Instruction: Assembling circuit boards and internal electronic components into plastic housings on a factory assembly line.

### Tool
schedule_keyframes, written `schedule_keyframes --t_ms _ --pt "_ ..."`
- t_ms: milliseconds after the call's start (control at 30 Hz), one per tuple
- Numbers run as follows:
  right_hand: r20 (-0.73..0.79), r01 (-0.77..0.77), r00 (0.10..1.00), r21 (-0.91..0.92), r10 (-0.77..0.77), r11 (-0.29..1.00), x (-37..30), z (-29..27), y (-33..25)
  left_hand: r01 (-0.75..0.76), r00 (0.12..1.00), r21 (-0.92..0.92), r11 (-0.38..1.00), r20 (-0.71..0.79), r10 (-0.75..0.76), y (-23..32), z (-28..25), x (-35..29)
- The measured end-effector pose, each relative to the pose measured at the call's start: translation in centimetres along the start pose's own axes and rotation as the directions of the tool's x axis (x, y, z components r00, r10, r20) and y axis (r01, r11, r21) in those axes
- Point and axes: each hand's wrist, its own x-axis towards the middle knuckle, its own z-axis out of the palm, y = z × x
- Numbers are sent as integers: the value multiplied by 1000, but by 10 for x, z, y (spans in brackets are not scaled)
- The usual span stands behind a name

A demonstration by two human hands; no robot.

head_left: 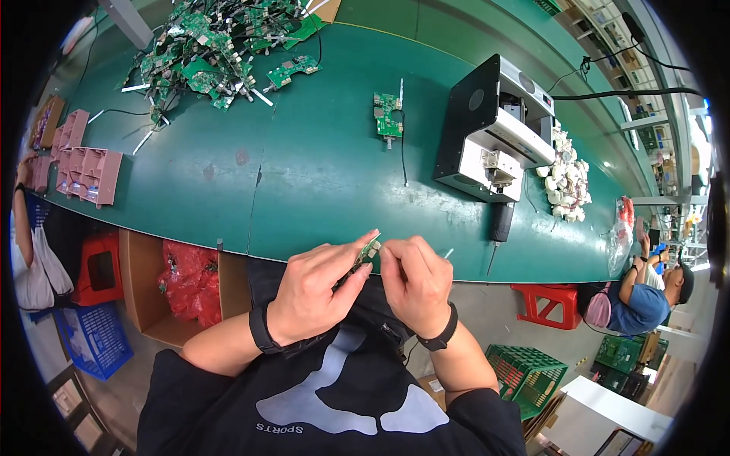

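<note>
While bent at both elbows over a black shirt, angles the forearms inward to meet at the near edge of the green counter. Wears a black band on each wrist. Turns the back of the left hand upward, fingers stretched toward the upper right and thumb below, gripping a small green circuit board between them. Holds the right hand just beside, fingers curled down to the thumb in a close pinch near the board's right end; cannot tell from this angle whether gripping part of it. Shows a thin white strip past the right knuckles. Beyond, has a dark tool with a thin shaft to the right, then a black-and-white machine; off to the left, pink divided trays. Straight ahead, has a loose green board lying flat and, farthest, a tangled pile of green boards at the upper left.
</note>
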Motion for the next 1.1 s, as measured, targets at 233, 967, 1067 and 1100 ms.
schedule_keyframes --t_ms 233,967,1067,1100 --pt "-9 -2 1000 18 2 1000 -2 14 3 23 998 106 994 54 -29 2 -7 0" --pt "86 -193 962 -464 261 864 48 23 78 34 999 371 928 -37 -22 -60 -8 126" --pt "102 -181 959 -502 266 846 45 24 87 68 997 564 823 -64 -39 -62 20 142" --pt "107 -160 963 -511 248 845 43 23 88 71 997 563 824 -67 -41 -67 21 145"
